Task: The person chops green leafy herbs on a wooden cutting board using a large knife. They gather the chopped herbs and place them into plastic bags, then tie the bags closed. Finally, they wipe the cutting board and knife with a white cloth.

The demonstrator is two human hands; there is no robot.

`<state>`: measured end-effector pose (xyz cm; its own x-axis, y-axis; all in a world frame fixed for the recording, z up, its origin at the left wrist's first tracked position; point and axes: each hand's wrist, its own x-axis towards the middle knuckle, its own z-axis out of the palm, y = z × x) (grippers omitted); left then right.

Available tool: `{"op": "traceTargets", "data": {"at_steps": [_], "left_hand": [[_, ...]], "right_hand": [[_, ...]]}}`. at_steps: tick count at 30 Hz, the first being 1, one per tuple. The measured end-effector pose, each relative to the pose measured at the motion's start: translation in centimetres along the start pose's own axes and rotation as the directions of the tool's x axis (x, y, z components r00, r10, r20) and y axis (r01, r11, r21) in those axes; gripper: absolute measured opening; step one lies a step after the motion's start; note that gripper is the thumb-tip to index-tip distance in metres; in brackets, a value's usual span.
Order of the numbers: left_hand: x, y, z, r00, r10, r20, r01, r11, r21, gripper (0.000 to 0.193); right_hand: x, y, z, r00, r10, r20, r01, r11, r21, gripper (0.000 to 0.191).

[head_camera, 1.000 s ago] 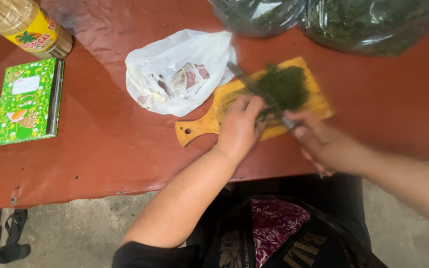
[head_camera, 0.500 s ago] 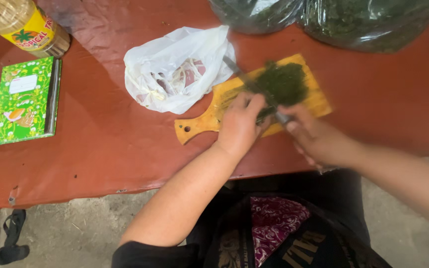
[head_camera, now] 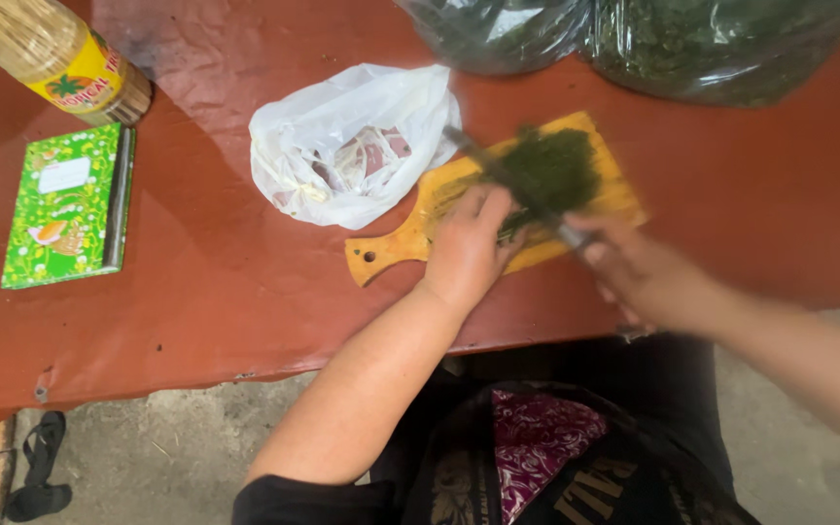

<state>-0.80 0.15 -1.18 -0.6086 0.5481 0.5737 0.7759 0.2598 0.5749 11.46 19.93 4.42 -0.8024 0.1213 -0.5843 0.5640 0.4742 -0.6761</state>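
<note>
A yellow wooden cutting board (head_camera: 393,253) with a handle lies on the red-brown table (head_camera: 206,282). A heap of dark green chopped leaves (head_camera: 551,170) sits on it. My left hand (head_camera: 469,248) presses down on the near edge of the leaves, fingers curled. My right hand (head_camera: 634,272), blurred, grips the handle of a knife (head_camera: 498,170) whose blade lies across the leaves toward the upper left.
A white plastic bag (head_camera: 352,141) with packets inside lies left of the board. A green booklet (head_camera: 65,204) and a plastic bottle with a yellow label (head_camera: 60,58) are at far left. Two clear bags of greens (head_camera: 634,34) sit at the table's far edge.
The knife in my right hand has shifted a little over the leaves. My left hand stays pressed on the leaves.
</note>
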Motion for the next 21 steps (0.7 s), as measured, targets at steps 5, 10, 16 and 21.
{"op": "traceTargets", "data": {"at_steps": [5, 10, 16, 21], "left_hand": [[0.7, 1.0, -0.3, 0.999, 0.031, 0.007, -0.031, 0.999, 0.033, 0.033], [1.2, 1.7, -1.4, 0.994, 0.091, -0.066, -0.09, 0.996, 0.01, 0.036], [1.3, 1.5, -1.5, 0.997, 0.043, -0.061, -0.044, 0.999, -0.006, 0.02], [0.9, 1.0, -1.1, 0.998, -0.059, -0.024, 0.059, 0.998, 0.002, 0.023]], "right_hand": [[-0.7, -1.3, -0.9, 0.999, 0.017, -0.044, -0.017, 1.0, 0.011, 0.055], [-3.1, -1.7, -1.9, 0.985, 0.167, -0.031, -0.17, 0.978, -0.119, 0.051], [-5.0, 1.1, -1.6, 0.989, 0.145, -0.039, -0.15, 0.973, -0.174, 0.055], [-5.4, 3.0, -1.2, 0.993, 0.103, -0.056, -0.109, 0.986, -0.129, 0.059]]}}
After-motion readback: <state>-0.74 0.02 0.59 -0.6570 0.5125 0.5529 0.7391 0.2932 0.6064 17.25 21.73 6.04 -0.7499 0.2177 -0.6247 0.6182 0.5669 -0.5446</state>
